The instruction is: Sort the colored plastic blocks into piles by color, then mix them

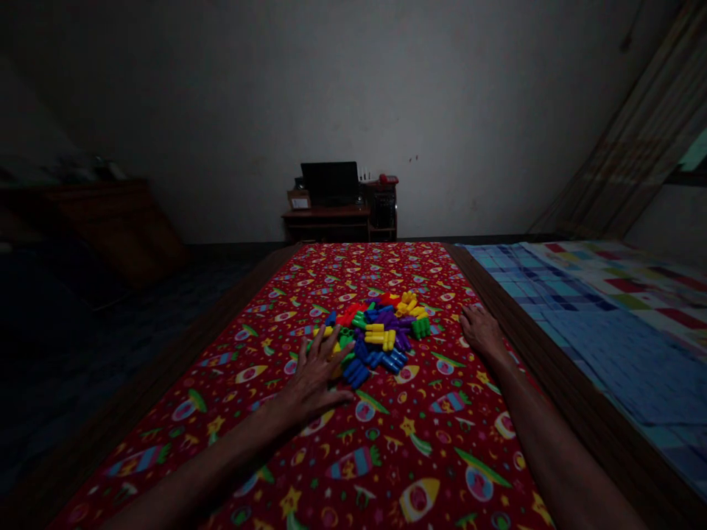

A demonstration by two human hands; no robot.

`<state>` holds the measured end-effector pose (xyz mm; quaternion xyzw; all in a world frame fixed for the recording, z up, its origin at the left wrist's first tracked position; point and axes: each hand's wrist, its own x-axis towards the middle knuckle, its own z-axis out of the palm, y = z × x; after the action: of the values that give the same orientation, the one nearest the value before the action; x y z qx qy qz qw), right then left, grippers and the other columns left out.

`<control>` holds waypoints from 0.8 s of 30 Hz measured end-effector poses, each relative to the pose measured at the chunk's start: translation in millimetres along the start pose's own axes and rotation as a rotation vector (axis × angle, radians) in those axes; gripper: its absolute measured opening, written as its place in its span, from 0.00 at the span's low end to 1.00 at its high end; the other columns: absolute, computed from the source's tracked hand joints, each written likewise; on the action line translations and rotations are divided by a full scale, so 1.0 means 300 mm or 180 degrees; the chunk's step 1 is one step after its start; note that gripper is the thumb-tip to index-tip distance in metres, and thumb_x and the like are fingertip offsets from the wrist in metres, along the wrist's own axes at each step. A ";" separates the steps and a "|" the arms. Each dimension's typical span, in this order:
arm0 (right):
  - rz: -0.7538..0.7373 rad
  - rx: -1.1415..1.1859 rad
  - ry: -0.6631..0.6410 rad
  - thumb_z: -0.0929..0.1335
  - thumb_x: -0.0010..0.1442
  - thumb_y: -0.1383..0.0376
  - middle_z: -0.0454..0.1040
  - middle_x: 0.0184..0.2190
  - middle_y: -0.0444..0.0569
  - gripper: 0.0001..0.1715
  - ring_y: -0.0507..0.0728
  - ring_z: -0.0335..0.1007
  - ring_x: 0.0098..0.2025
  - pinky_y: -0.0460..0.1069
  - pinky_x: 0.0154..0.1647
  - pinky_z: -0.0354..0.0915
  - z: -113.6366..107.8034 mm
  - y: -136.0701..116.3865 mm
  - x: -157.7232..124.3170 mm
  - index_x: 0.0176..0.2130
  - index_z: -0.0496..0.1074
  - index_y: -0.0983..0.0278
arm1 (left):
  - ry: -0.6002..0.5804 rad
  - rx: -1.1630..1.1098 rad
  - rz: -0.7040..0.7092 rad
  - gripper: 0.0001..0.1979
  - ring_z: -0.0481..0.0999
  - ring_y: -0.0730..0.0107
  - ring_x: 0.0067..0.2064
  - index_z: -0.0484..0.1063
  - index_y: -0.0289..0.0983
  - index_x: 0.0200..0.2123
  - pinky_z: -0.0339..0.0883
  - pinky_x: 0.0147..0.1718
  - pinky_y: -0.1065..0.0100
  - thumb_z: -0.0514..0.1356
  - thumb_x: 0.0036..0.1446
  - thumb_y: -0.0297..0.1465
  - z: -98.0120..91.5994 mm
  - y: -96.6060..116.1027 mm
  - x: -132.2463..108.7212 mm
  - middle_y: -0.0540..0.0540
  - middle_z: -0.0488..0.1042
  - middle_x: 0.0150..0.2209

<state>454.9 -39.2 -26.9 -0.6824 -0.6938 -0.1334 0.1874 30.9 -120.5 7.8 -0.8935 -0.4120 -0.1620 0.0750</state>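
A loose pile of plastic building blocks (380, 337) in blue, yellow, green, red and purple lies on a red cloth (387, 434) printed with rockets and stars. My left hand (319, 374) reaches over the pile's near left side, fingers spread, its fingertips over or against a few blocks; exact contact is hard to make out. Right of the pile, my right hand (482, 328) rests on the cloth near its right edge, apart from the blocks. Its fingers extend loosely and nothing shows in them.
Brown strips (552, 353) border the cloth. To the right lies blue plaid bedding (585, 324) with a patchwork cover (641, 287). A small desk (325, 214) with a dark monitor (330, 182) stands against the far wall. At left is a wooden cabinet (110, 228), and a curtain (635, 154) hangs at right.
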 end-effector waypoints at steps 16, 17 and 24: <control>0.0068 -0.0042 0.0093 0.58 0.65 0.63 0.73 0.53 0.57 0.22 0.62 0.66 0.57 0.56 0.59 0.59 -0.005 -0.005 -0.004 0.51 0.73 0.67 | 0.0813 -0.0842 -0.0970 0.34 0.46 0.51 0.69 0.54 0.42 0.66 0.33 0.64 0.41 0.38 0.64 0.52 0.029 -0.202 0.188 0.39 0.54 0.67; 0.0079 0.0020 0.0128 0.58 0.65 0.63 0.73 0.53 0.58 0.22 0.62 0.66 0.57 0.56 0.58 0.59 -0.006 -0.005 -0.005 0.51 0.73 0.67 | 0.0944 -0.0953 -0.1236 0.33 0.47 0.54 0.69 0.55 0.40 0.65 0.36 0.65 0.44 0.34 0.65 0.48 0.034 -0.226 0.193 0.39 0.57 0.66; 0.0728 0.1334 0.0299 0.60 0.61 0.61 0.79 0.43 0.57 0.23 0.62 0.76 0.43 0.54 0.47 0.68 -0.072 -0.073 0.034 0.47 0.76 0.67 | 0.0482 -0.1768 -0.1682 0.31 0.65 0.58 0.61 0.64 0.32 0.58 0.55 0.62 0.51 0.34 0.66 0.43 0.101 -0.224 0.208 0.36 0.69 0.57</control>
<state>434.9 -40.2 -1.5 -0.6958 -0.6151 0.0040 0.3709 24.7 -24.2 1.4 -0.7284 -0.5617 -0.3466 -0.1838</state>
